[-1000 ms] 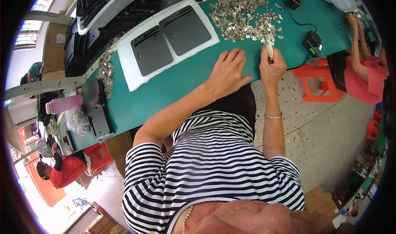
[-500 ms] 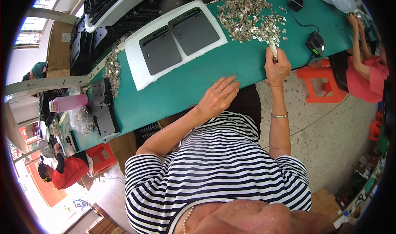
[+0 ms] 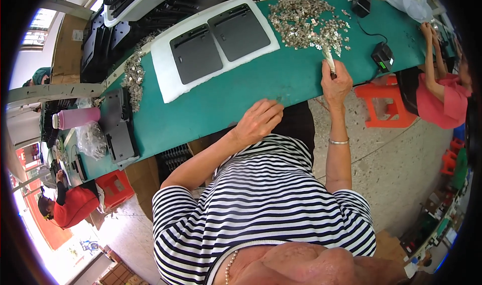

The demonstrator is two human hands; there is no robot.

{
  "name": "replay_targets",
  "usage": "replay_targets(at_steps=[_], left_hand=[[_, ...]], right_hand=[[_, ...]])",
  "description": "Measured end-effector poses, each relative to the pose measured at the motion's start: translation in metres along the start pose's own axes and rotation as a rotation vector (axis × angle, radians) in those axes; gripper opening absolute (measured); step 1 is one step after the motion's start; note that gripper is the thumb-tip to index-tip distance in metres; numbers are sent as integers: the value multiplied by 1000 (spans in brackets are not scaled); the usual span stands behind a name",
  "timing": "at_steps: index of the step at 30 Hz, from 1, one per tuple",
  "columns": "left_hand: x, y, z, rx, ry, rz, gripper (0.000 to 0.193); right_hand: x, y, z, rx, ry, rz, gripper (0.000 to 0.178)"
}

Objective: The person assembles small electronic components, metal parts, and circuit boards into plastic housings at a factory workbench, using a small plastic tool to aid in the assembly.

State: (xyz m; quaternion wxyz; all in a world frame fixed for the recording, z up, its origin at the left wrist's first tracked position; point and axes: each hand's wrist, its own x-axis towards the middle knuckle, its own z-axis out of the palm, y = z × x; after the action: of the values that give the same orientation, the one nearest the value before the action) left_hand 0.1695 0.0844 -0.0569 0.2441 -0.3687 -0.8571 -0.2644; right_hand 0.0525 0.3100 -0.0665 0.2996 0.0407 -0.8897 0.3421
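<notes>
My right hand (image 3: pixel 337 82) is closed around a slim pale tool (image 3: pixel 329 60). Its tip reaches the near edge of a heap of small silvery metal pieces (image 3: pixel 301 21) on the green table; I cannot make out its kind. Close to the table's front edge, my left hand (image 3: pixel 259 120) has its fingers curled and drawn together. Whatever they may hold is hidden. Two flat dark grey plastic panels (image 3: pixel 196 56) (image 3: pixel 239 32) lie side by side on a white foam sheet (image 3: pixel 168 86), left of the heap and beyond my left hand.
More metal pieces (image 3: pixel 133 76) line the table's left side. Beyond them are black parts (image 3: pixel 120 129), a pink bottle (image 3: pixel 78 118) and a clear bag (image 3: pixel 93 140). A black device (image 3: pixel 383 57) with a cord lies at right, near a red stool (image 3: pixel 384 106) and a co-worker (image 3: pixel 442 96).
My left hand has drawn back slightly toward me and to the left, and its fingers have curled in. My right hand keeps its grip on the pale tool at the heap.
</notes>
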Motion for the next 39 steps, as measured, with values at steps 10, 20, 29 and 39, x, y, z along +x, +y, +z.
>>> replay_targets(at_steps=[10,20,29,39], left_hand=[[16,2,-17,-926,289,-1060,6],[31,-30,-36,-1310,425,-1191,13],[35,-32,-33,-1119,379,-1007,15],[46,-37,-56,-1359,188,-1283,27]], right_hand=[[7,-67,-13,721,-392,346,10],[-17,-106,9,950,-699,338,11],[-9,-111,13,603,-499,-73,8],[3,-95,20,270,-122,-870,28]])
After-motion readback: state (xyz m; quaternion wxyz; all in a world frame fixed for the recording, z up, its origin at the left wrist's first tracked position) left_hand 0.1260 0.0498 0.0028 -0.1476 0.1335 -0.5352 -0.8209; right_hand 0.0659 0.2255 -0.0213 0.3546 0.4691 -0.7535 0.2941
